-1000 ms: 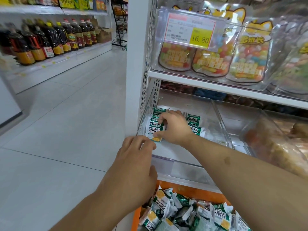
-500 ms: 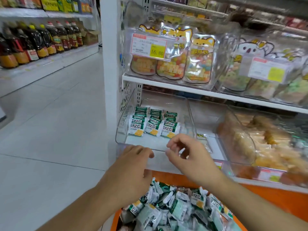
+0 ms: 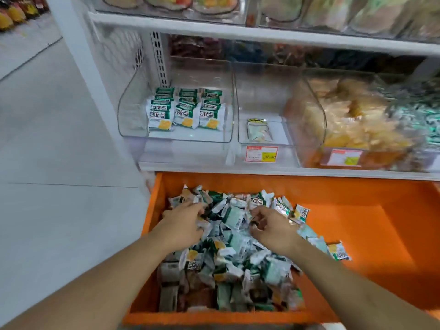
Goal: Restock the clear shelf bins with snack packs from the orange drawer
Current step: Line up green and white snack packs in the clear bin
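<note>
Both hands, left point(image 3: 184, 223) and right point(image 3: 271, 226), loosely curled, dig into the drawer point(image 3: 357, 210) packs point(image 3: 234, 236); whether either grips one, I cannot tell. Next: grab, lift to the bin point(image 3: 133, 110).

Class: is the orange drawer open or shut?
Open: the drawer sticks out below the shelf, its snack packs exposed.

Both hands, left hand point(image 3: 184, 225) and right hand point(image 3: 273, 228), rest on loose packs point(image 3: 234, 253) heaped in the drawer point(image 3: 352, 225); above the drawer, a bin point(image 3: 133, 115) holds three neat rows.
</note>
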Motion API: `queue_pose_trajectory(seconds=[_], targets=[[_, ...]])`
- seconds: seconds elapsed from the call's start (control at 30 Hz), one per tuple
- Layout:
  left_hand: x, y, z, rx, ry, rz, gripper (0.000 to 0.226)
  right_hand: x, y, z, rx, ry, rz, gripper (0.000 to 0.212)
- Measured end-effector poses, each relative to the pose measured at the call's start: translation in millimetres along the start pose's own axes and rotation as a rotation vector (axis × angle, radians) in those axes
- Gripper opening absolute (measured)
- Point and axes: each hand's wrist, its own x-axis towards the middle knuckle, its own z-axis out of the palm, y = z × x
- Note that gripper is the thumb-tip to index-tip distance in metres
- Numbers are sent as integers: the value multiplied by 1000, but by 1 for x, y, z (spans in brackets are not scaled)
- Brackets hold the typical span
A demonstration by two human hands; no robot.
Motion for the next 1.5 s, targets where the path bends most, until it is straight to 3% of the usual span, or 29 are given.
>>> queue_pose_trajectory(seconds=[0.07, 0.13, 0.27, 0.57, 0.73, 0.83, 0.9, 1.03, 1.17, 1.5], targets=[[13, -10, 16, 52, -15, -51, 58, 11, 11, 8, -72, -46, -18, 57], [25, -20, 31, 33, -37, -95, 67, 24, 15, 16, -98, -48, -28, 69], [41, -31, 55, -51, -56, -187, 82, 59, 18, 35, -149, 9, 1, 80], [54, -40, 74, -207, 32, -291, 69, 94, 20, 62, -349, 41, -65, 95], [48, -37, 69, -382, 65, -302, 66, 85, 17, 62, -165, 51, -13, 76], [43, -31, 63, -503, 51, -295, 66, 81, 16, 57, -58, 38, 0, 36], [39, -25, 54, -592, 32, -303, 65, 76, 10, 47, -61, 26, 5, 25], [26, -5, 22, -799, 28, -321, 62, 52, -25, 3, 12, -6, -60, 32], [5, 26, -26, -966, -11, -265, 52, 16, -67, -52, 43, -23, -185, 22], [-80, 79, -119, -1378, 11, -41, 32, -80, -136, -112, 412, 189, -392, 26]])
